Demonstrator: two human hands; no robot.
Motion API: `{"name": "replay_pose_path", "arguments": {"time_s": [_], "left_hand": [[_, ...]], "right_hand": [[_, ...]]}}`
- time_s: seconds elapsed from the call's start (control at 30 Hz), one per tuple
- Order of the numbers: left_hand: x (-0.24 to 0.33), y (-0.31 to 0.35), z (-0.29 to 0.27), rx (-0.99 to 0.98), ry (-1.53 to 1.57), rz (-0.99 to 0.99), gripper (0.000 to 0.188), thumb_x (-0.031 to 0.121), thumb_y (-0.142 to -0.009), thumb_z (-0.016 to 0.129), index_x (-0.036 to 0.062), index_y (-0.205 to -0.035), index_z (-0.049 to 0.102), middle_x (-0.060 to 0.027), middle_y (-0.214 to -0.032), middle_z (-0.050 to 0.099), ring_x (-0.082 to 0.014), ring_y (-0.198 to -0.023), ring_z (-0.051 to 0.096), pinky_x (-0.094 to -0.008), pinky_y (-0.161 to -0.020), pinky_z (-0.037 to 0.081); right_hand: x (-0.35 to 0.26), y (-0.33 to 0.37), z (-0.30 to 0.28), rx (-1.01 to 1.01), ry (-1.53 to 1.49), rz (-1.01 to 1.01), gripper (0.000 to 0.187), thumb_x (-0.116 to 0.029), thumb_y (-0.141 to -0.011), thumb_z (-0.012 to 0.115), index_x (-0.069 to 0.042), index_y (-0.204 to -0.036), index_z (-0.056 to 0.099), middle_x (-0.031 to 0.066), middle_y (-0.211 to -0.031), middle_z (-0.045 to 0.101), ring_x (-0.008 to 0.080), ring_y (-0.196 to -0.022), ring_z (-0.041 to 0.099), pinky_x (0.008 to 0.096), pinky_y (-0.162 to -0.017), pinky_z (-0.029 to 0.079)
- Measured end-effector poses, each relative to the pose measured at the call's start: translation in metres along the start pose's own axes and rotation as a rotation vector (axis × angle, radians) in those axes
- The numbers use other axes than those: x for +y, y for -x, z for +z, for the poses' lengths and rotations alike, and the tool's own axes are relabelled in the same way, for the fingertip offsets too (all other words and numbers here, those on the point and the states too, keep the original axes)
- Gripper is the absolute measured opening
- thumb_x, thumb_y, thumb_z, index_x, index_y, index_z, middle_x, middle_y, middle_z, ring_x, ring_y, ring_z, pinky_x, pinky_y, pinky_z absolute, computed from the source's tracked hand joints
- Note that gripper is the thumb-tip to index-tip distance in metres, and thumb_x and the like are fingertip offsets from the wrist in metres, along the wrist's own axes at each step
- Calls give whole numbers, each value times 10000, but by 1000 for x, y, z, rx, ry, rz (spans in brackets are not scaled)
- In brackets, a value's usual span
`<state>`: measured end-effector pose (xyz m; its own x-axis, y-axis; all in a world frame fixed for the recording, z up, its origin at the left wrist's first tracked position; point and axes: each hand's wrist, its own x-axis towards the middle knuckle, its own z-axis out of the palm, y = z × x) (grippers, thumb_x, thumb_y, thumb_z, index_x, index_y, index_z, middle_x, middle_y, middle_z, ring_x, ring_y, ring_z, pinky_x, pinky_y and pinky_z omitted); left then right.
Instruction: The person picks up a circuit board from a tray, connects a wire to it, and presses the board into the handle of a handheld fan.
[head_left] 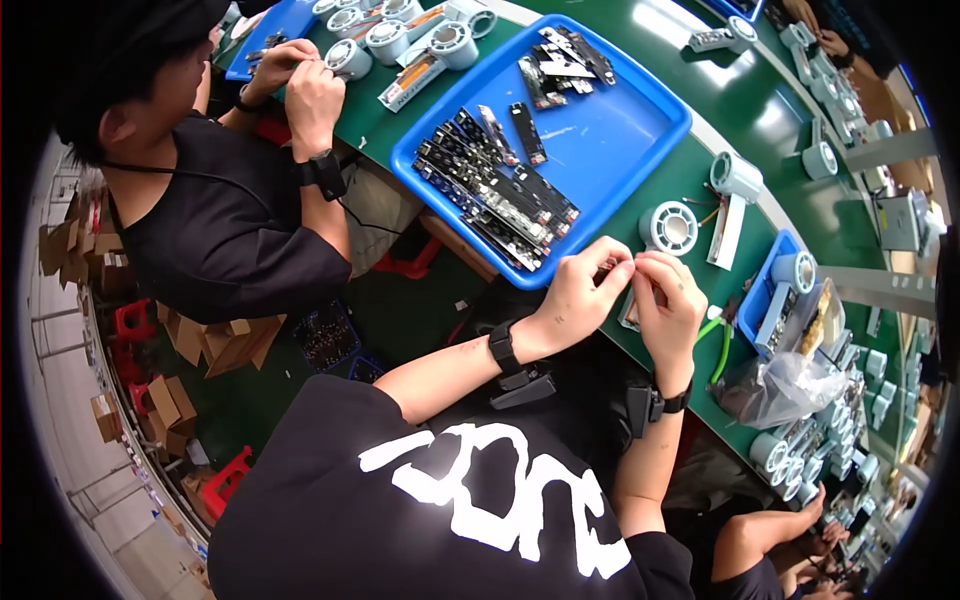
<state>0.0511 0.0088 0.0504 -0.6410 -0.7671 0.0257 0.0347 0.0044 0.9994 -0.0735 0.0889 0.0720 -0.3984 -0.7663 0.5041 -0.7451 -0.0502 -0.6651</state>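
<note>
My left hand (588, 292) and my right hand (670, 300) meet at the table's near edge, thumbs and fingertips pinched close together. Whatever lies between the fingertips is too small to make out. Just beyond them rests a pale blue housing with a round, spoked head (668, 228); its lower part is mostly covered by my hands. To its right is another pale blue housing (736, 176) with a white handle and thin wires showing. A large blue tray (610, 150), left of and beyond my hands, holds rows of slim black and silver electronic parts.
At the left a co-worker's hands (312, 95) work beside several pale blue housings (388, 42). To my right are a small blue bin (752, 310), a clear plastic bag (785, 388) and a green cable (724, 352). More housings (800, 460) crowd the table's right side.
</note>
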Motion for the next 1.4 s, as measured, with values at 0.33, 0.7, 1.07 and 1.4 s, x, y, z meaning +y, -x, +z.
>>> {"name": "replay_pose_path", "arguments": {"time_s": [0.33,0.7,1.07,1.4], "left_hand": [[-2,1,0,7,-4,133,127,90,-998,601,8,-1091,575,-37,-814,606,-101,-661,582,-232,-562,465],[17,-10,-18,-309,251,-435,189,67,-1025,527,16,-1190,453,-58,-806,569,-106,-533,514,-224,-439,423],[14,-6,-25,-191,388,-411,208,107,-1063,514,-10,-1233,534,-76,-913,620,-67,-579,496,-202,-461,370],[10,-3,-18,-124,434,-332,307,168,-1088,511,-21,-1323,572,-65,-945,607,-44,-591,463,-193,-466,344]], "right_hand": [[-2,0,-5,-46,-227,261,122,47,-827,753,8,-934,708,39,-832,669,89,-657,538,230,-576,406],[5,1,7,102,-297,299,126,38,-835,759,15,-956,729,35,-858,672,70,-663,557,212,-583,422],[13,11,5,93,-125,155,127,20,-828,775,-21,-944,745,64,-872,687,133,-675,633,254,-581,487],[12,8,6,87,-50,53,150,8,-822,770,-39,-956,724,82,-874,679,211,-693,653,292,-584,508]]}}
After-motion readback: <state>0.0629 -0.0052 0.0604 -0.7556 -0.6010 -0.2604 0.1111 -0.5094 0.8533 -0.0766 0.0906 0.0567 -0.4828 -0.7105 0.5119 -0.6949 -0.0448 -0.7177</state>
